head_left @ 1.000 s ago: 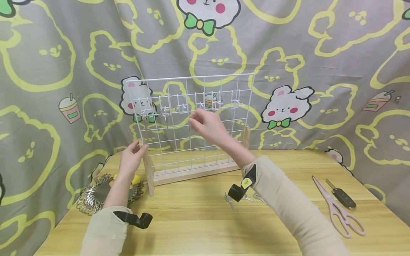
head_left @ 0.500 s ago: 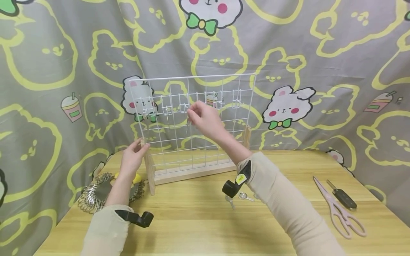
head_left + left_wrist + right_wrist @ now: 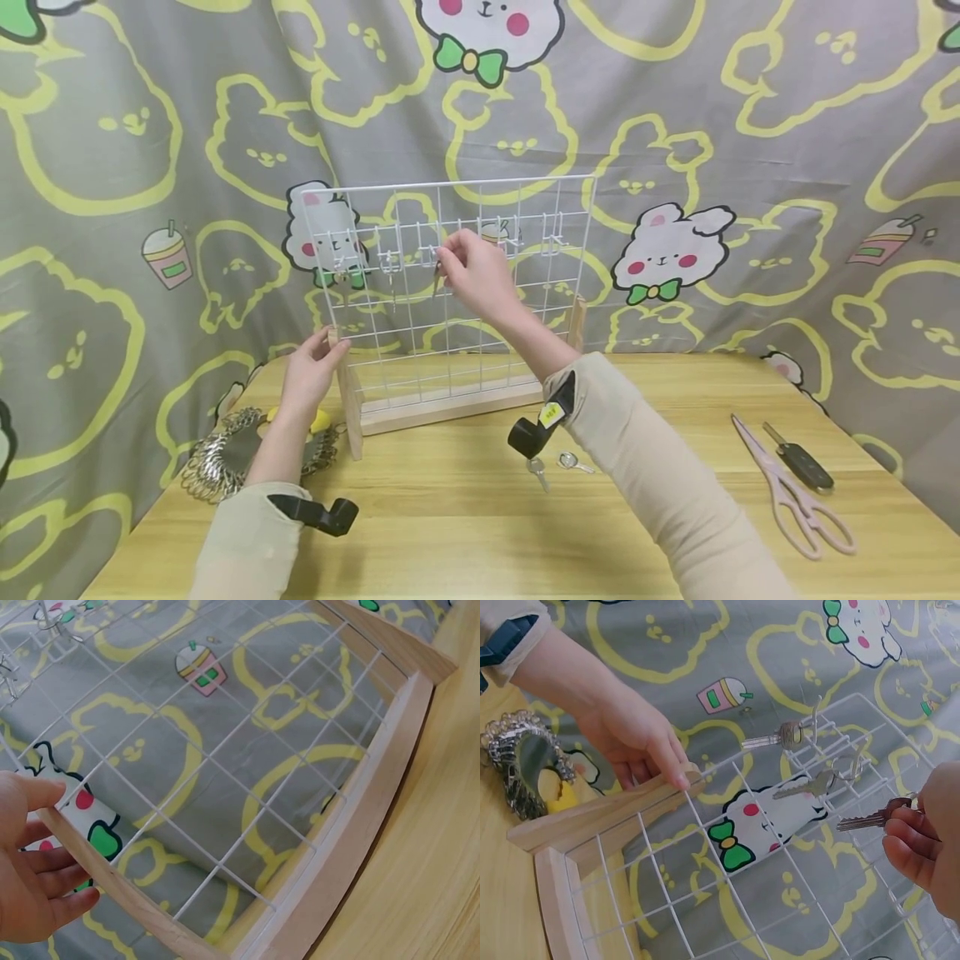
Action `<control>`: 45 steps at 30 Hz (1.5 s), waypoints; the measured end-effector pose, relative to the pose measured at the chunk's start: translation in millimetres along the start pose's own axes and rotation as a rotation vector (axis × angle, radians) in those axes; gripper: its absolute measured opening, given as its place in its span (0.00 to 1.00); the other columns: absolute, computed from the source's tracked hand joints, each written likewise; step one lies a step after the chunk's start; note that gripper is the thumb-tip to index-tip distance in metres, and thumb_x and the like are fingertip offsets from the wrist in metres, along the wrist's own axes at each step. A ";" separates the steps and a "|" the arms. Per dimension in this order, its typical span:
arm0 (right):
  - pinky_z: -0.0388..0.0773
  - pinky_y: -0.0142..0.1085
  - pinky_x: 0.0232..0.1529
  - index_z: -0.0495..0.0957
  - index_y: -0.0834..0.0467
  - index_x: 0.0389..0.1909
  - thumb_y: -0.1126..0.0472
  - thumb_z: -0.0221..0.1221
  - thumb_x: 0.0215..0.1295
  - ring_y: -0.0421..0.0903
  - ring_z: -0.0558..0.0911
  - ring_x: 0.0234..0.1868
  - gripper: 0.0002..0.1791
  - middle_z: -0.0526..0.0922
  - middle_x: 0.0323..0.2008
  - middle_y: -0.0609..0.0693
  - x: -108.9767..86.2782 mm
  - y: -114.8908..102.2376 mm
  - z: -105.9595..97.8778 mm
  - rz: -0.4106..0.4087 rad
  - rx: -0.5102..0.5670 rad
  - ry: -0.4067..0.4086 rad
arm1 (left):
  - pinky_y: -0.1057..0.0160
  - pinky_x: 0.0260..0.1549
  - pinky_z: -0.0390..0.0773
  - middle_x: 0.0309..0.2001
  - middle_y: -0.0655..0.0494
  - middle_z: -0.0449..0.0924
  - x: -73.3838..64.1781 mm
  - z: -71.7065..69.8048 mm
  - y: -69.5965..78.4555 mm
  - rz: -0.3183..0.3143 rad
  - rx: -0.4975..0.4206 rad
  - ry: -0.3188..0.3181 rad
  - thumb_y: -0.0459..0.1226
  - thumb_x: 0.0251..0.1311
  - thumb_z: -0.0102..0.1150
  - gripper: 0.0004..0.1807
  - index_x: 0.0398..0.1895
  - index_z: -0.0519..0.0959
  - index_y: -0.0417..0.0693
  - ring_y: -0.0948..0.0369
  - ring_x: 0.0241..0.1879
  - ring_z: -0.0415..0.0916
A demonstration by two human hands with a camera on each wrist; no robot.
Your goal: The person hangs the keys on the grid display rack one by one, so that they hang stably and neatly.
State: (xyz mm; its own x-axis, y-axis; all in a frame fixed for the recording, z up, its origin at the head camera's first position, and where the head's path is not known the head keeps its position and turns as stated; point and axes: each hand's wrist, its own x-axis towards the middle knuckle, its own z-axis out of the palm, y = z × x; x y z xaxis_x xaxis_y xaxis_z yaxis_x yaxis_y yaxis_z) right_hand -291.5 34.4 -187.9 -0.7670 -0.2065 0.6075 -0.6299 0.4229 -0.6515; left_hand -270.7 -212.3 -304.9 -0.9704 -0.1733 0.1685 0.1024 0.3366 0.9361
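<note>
A white wire grid rack on a wooden base (image 3: 450, 408) stands on the table, with small white hooks along its upper part. My left hand (image 3: 306, 375) grips the top of the rack's left wooden post (image 3: 348, 408), thumb on the near side. With thumb and fingertips, my right hand (image 3: 480, 271) pinches a key (image 3: 866, 820) on a small ring, close in front of the third hook from the left. Two other keys hang from hooks to its left: one key (image 3: 769, 739) at the far left and another key (image 3: 806, 786) beside it. The right palm hides part of the hook row.
Two loose keys, one key (image 3: 537, 475) and a ringed key (image 3: 576, 463), lie on the table before the rack. Pink scissors (image 3: 787, 492) and a black car key (image 3: 806, 465) lie at right. Many metal rings (image 3: 206, 467) are bunched at left. A patterned curtain (image 3: 675, 100) hangs behind.
My right hand, with the key pinched in it, has moved a little left and up to the third hook. The left hand has stayed on the post.
</note>
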 end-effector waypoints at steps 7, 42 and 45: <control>0.77 0.30 0.24 0.75 0.64 0.37 0.64 0.52 0.68 0.49 0.82 0.28 0.07 0.81 0.26 0.52 1.8 3.8 1.7 0.000 -0.042 0.011 | 0.45 0.64 0.52 0.68 0.36 0.53 -0.5 -0.2 0.7 -0.003 -0.010 -0.012 0.48 0.66 0.49 0.38 0.73 0.46 0.43 0.44 0.67 0.50; 0.78 0.33 0.30 0.75 0.62 0.40 0.60 0.57 0.64 0.44 0.79 0.30 0.10 0.81 0.32 0.53 -55.9 82.6 -13.9 0.109 -0.060 -0.122 | 0.44 0.64 0.52 0.67 0.36 0.54 -0.5 0.5 2.2 -0.015 -0.002 -0.008 0.49 0.66 0.49 0.38 0.73 0.47 0.44 0.44 0.67 0.50; 0.78 0.33 0.31 0.75 0.62 0.42 0.59 0.58 0.63 0.44 0.79 0.31 0.11 0.81 0.33 0.53 -67.9 95.1 -17.1 0.150 -0.041 -0.150 | 0.44 0.64 0.52 0.68 0.36 0.52 -0.2 -0.1 1.9 -0.020 0.002 -0.007 0.50 0.65 0.49 0.39 0.73 0.47 0.45 0.44 0.67 0.49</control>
State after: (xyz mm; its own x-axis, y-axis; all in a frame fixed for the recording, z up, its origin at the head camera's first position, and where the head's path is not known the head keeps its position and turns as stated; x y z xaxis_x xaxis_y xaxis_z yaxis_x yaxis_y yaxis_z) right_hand -297.3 103.7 -283.3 -0.8633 -0.2661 0.4288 -0.5041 0.4940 -0.7084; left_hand -270.3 -211.7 -303.1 -0.9736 -0.1739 0.1476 0.0826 0.3345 0.9388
